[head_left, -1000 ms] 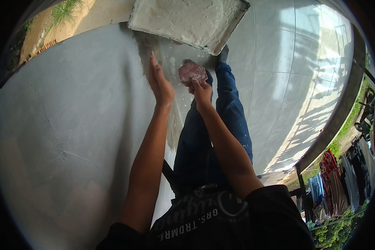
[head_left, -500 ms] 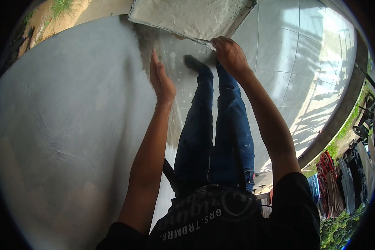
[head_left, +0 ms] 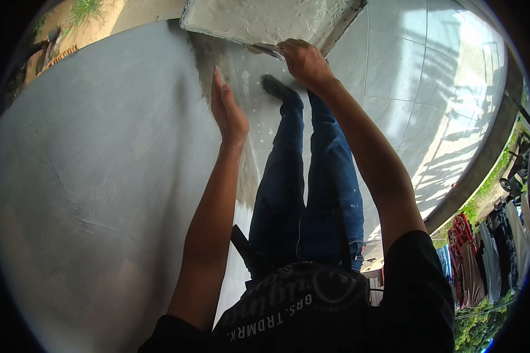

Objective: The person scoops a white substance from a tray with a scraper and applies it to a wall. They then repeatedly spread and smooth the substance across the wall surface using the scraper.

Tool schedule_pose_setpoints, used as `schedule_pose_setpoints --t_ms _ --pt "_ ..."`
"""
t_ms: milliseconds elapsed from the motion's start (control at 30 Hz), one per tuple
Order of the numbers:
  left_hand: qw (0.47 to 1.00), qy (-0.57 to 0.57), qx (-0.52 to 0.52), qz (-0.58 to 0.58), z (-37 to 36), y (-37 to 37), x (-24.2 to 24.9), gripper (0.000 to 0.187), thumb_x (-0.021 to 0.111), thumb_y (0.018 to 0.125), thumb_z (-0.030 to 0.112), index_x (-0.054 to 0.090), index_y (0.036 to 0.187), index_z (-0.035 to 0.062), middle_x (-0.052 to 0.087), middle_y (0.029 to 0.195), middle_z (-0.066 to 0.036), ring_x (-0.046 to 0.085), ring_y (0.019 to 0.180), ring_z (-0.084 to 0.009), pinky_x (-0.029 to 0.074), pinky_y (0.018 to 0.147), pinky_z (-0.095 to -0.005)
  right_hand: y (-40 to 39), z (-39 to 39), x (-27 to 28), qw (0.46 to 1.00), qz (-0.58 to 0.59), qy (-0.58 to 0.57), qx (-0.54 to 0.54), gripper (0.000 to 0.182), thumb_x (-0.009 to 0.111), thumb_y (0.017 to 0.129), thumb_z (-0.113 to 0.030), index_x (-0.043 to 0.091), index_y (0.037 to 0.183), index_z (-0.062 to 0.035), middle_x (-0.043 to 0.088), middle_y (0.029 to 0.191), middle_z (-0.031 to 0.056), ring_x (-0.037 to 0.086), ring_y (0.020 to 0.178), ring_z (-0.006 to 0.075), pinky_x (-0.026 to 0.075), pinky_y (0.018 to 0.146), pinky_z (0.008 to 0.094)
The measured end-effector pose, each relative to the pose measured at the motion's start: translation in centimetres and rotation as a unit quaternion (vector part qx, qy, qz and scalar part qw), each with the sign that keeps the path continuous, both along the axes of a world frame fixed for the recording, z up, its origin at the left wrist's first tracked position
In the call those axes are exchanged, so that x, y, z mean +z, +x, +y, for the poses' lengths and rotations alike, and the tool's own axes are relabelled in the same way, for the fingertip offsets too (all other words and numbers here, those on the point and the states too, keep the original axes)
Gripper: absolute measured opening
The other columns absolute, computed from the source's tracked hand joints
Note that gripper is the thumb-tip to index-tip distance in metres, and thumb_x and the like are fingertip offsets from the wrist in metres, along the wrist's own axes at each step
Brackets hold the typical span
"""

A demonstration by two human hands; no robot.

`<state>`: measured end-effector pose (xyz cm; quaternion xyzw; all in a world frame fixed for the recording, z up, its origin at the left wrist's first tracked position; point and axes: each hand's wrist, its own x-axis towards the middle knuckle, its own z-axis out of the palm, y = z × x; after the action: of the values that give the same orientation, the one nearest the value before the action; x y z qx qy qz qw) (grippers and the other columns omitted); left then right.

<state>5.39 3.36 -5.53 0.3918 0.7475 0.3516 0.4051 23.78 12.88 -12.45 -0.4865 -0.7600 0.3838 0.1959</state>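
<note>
A tray (head_left: 218, 34) filled with wet, pale grey paste is at the top of the view. My right hand (head_left: 306, 63) is closed on a flat metal tool (head_left: 269, 50), whose blade lies along the tray's near edge. The tool's handle is mostly hidden by my fingers. My left hand (head_left: 230, 116) is held apart from the tray, fingers stretched out and pointing away from me, in front of the edge of the smooth grey wall (head_left: 112, 135). Nothing shows in it.
My legs in blue jeans (head_left: 330, 176) and a dark foot (head_left: 277, 88) are below the tray, on a tiled floor (head_left: 388, 112) with sunlit patches. Clothes (head_left: 471, 259) hang at the far right, near greenery. Bare earth with grass (head_left: 87, 8) shows at top left.
My right hand and the metal tool have moved left along the tray's near edge. My left hand has barely moved.
</note>
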Motion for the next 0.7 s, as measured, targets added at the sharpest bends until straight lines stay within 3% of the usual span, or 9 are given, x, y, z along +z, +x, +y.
schedule_pose_setpoints --t_ms 100,300,367,533,700 --pt "1.0 0.0 0.003 -0.004 0.4 0.4 0.1 0.067 0.031 0.104 0.038 0.033 0.151 -0.0093 0.035 0.156 -0.03 0.032 0.147 -0.0411 0.024 0.12 -0.0439 -2.3 1.3 0.2 0.998 -0.028 0.056 -0.021 0.017 0.059 0.089 -0.001 0.067 0.104 0.002 0.069 0.097 0.0181 0.066 0.091 0.0392 0.054 0.082 0.0445" --pt "1.0 0.014 0.006 -0.014 1.3 0.5 0.7 0.069 0.032 0.104 0.042 0.032 0.151 -0.0091 0.035 0.156 -0.03 0.032 0.147 -0.0412 0.024 0.12 -0.044 -2.8 4.3 5.0 0.976 0.096 0.114 -0.156 0.011 0.064 0.091 -0.007 0.063 0.097 0.0027 0.067 0.089 0.0227 0.064 0.079 0.045 0.053 0.07 0.0473" --pt "1.0 0.013 0.01 -0.021 1.7 0.8 0.8 0.07 0.032 0.104 0.043 0.032 0.151 -0.009 0.035 0.156 -0.03 0.032 0.147 -0.0412 0.024 0.12 -0.044 -0.8 4.2 4.8 0.985 0.009 0.036 -0.166 0.013 0.064 0.092 -0.009 0.061 0.095 0.0027 0.065 0.085 0.0258 0.063 0.08 0.0477 0.051 0.068 0.0471" --pt "1.0 0.024 -0.008 -0.009 2.1 0.9 0.7 0.07 0.031 0.105 0.043 0.033 0.151 -0.0091 0.036 0.156 -0.029 0.034 0.146 -0.041 0.025 0.12 -0.0435 3.0 2.7 2.9 0.983 0.002 -0.048 -0.179 0.017 0.063 0.091 -0.013 0.058 0.093 0.0037 0.064 0.085 0.0301 0.062 0.084 0.0505 0.051 0.068 0.0487" --pt "0.999 0.036 -0.019 -0.002 1.6 0.5 0.2 0.069 0.032 0.106 0.042 0.033 0.151 -0.0089 0.037 0.155 -0.029 0.035 0.146 -0.0405 0.025 0.12 -0.0429 4.2 0.7 1.0 0.99 -0.02 -0.056 -0.129 0.014 0.062 0.092 -0.01 0.058 0.096 0.0038 0.065 0.087 0.0307 0.062 0.087 0.0511 0.051 0.07 0.0506"
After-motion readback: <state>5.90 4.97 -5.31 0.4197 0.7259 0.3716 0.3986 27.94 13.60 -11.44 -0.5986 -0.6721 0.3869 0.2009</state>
